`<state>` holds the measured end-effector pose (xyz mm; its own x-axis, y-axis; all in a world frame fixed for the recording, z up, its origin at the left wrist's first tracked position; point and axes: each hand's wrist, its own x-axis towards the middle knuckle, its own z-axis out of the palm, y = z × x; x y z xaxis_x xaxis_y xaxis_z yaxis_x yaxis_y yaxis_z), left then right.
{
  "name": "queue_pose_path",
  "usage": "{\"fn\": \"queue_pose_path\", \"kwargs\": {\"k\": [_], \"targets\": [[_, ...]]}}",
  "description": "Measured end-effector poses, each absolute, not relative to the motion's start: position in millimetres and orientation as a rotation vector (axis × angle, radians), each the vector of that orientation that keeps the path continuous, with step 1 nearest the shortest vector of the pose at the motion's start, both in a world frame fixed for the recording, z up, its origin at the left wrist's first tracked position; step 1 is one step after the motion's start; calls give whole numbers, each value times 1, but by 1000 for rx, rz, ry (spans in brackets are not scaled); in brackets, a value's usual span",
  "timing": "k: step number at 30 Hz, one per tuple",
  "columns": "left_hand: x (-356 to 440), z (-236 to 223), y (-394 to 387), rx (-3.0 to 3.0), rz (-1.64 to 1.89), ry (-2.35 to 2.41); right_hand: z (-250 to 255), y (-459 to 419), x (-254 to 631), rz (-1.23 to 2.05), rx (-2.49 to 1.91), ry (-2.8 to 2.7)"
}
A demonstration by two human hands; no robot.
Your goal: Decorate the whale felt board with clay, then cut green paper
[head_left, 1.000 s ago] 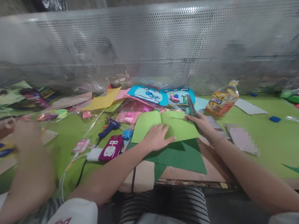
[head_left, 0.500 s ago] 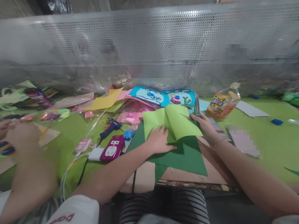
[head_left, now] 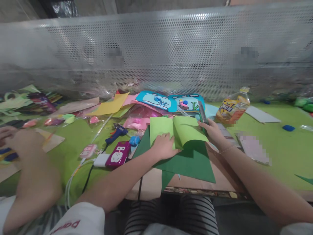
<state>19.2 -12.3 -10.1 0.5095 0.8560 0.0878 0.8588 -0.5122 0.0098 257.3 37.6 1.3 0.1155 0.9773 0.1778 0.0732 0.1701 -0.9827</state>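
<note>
From where I stand, the left hand [head_left: 164, 146] covers part of the light green sheet [head_left: 161, 125], which itself hides some of the dark green sheet [head_left: 188, 166] beneath. At its right side, the right hand [head_left: 213, 131] covers the lower end of a green-and-grey tool [head_left: 202, 112], so I can't make out its grip. Farther right, a pale pink flat object [head_left: 253, 148] breaks into blocky squares. Beyond the sheet, shapes behind the perforated panel [head_left: 156, 45] are smeared. Well to its left, another person's hand [head_left: 7, 134] is blurred and cut by the view's edge; what it holds is unclear. Nearer me and leftward, the white sleeve [head_left: 81, 217] runs off the bottom.
</note>
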Motion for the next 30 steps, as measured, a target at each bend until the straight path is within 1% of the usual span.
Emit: {"fn": "queue_pose_path", "kwargs": {"k": [4,8,16,24,26,30], "targets": [[18,-8,-12,-2642,-92,-1620,0,38,258,963,-1181,-1286],[18,-8,-13,-2634,-104,-1655,8,32,254,1034,-1183,-1170],[24,-14,-14,-2721,-278,-1531,19,25,247,1198,-1006,-961],[21,-9,-15,-2680,-136,-1635,13,30,252,1229,-955,-935],[21,-5,-15,-2649,-111,-1562,13,31,253,1233,-966,-923],[25,4,-16,-2681,54,-1346,13,31,254,1250,-982,-902]]}}
